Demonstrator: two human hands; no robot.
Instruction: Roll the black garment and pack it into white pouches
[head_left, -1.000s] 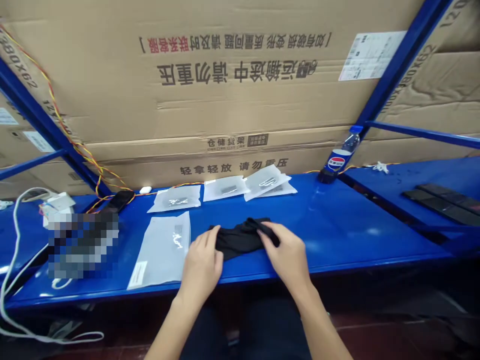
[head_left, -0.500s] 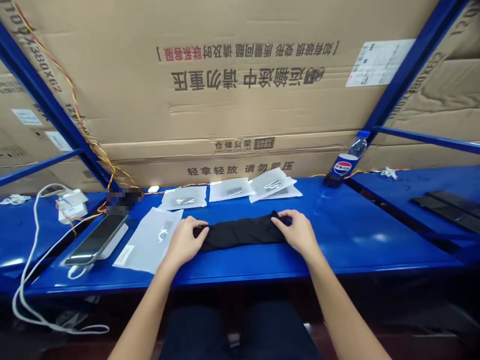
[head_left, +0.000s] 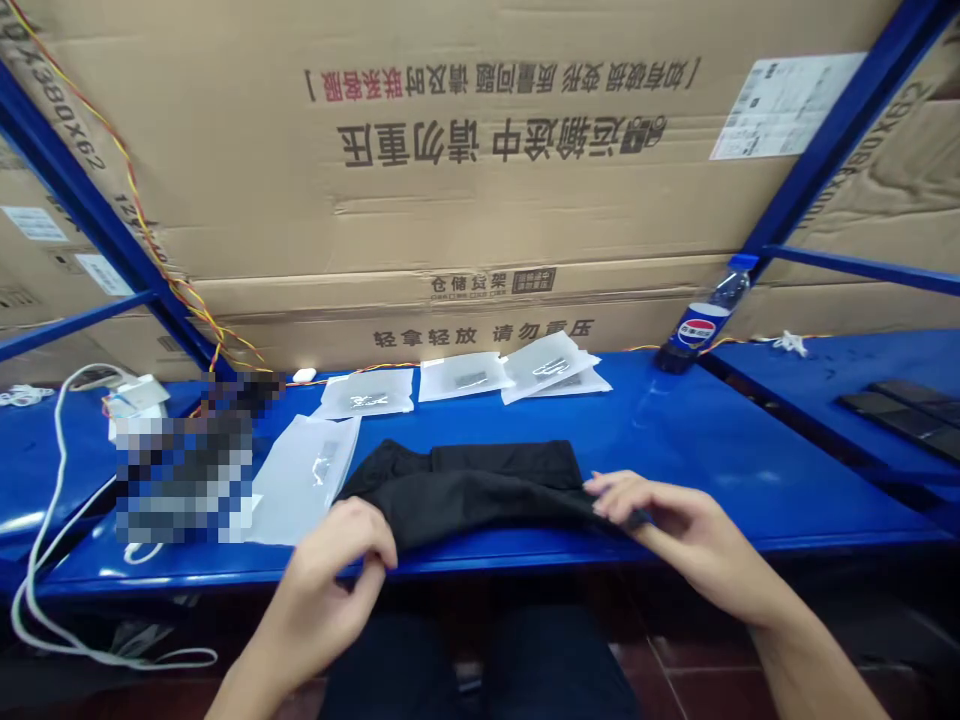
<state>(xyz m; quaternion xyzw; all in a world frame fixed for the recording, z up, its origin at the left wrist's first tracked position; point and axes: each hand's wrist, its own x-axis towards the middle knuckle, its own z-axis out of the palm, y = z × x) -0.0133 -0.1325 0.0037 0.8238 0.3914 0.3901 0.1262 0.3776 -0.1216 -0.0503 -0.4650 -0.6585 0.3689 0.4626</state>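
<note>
A piece of black cloth (head_left: 480, 500), partly folded, lies across the front of the blue table (head_left: 675, 470). Its near layer is lifted and drawn toward me at both ends. My left hand (head_left: 337, 570) pinches the near left corner, thumb against fingers. At the other end, my right hand (head_left: 660, 520) grips the near right corner between thumb and fingers. A narrower folded layer of the cloth rests flat behind. Close to my left hand lies a frosted plastic bag (head_left: 304, 475) with a white label.
Several frosted bags (head_left: 463, 377) lie along the back, before a large cardboard sheet (head_left: 487, 220). A Pepsi bottle (head_left: 705, 320) leans by the right blue post. At the left are a blurred-out patch, a white cable (head_left: 56, 480) and a white box (head_left: 139, 405). Dark flat objects (head_left: 915, 415) lie far right.
The cloth was a narrow folded strip held at its ends; now its near layer is opened out toward me. Both hands have moved closer to me, and the right also further right.
</note>
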